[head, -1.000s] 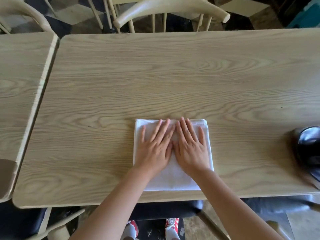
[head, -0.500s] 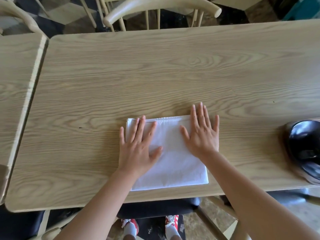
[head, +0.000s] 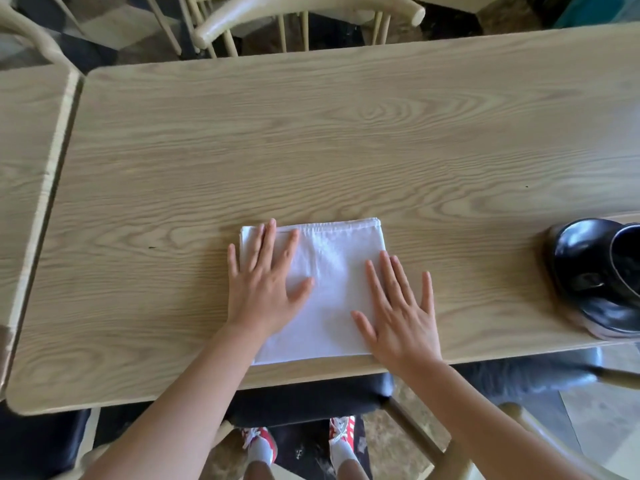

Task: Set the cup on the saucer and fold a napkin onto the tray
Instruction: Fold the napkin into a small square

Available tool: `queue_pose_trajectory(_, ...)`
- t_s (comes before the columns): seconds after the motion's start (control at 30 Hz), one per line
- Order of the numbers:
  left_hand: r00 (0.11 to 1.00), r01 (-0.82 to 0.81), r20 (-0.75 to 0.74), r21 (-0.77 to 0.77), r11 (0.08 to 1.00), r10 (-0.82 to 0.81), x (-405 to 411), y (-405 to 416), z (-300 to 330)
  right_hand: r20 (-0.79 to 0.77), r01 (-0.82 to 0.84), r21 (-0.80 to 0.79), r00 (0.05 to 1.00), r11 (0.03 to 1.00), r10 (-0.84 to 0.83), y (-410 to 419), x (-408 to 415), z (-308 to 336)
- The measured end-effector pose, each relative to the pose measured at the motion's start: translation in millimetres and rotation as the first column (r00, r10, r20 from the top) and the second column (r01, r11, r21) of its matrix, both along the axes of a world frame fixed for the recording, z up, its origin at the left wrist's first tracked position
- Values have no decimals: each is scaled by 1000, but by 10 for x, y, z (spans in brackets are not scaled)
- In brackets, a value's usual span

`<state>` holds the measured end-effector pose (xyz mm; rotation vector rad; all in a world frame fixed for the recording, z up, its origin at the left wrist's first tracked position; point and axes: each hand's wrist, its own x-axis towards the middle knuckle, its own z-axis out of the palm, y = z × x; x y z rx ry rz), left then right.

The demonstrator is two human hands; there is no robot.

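A white folded napkin (head: 330,289) lies flat near the front edge of the wooden table (head: 346,143). My left hand (head: 265,282) rests flat on the napkin's left part, fingers spread. My right hand (head: 400,306) lies flat over the napkin's right edge, partly on the bare wood, fingers apart. A glossy black cup (head: 602,271) sits on a dark saucer at the table's right edge, cut off by the frame. No tray can be made out with certainty.
A second wooden table (head: 27,150) abuts on the left with a narrow gap. Pale wooden chairs (head: 304,12) stand at the far side. A dark chair seat (head: 308,396) and my red-and-white shoes show below the front edge.
Both hands slid apart from the napkin's middle toward its sides. The right hand then moved down toward the front edge; the left stayed on the left part.
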<state>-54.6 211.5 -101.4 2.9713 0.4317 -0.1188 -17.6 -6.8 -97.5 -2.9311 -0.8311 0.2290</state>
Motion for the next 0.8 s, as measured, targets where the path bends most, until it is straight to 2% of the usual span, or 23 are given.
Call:
queue_pose_trajectory(0.13,999,-7,-40,10,1000,8,5,-3,56,-15,-29,-29,999,999,29,-236,-78,13)
queue_pose_trajectory(0.23,996,-41,80,7,999,41,7,-242,133,-7,-14,-13,1000,1000,14,-223,-74,28)
queue_pose_trajectory(0.33,975,145,172,-7,989,-142,-35,-785,142,-7,-20,-7,1000,1000,20,-216,-74,17)
queue_pose_trajectory(0.4,969,219,124,-30,975,-214,-110,-1023,93,-12,-16,-4,1000,1000,16,-221,-74,13)
queue_pose_trajectory(0.57,984,178,3,-29,984,-178,-309,-732,7,-14,-21,-6,1000,1000,21,-230,-72,2)
queue_pose_trajectory(0.67,992,125,-23,28,992,-125,-518,-385,1,-15,-23,-12,1000,1000,23,-237,-73,4)
queue_pose_trajectory(0.8,996,91,-28,30,995,-90,-732,-104,30,-36,-18,1,999,1000,18,-227,-81,33)
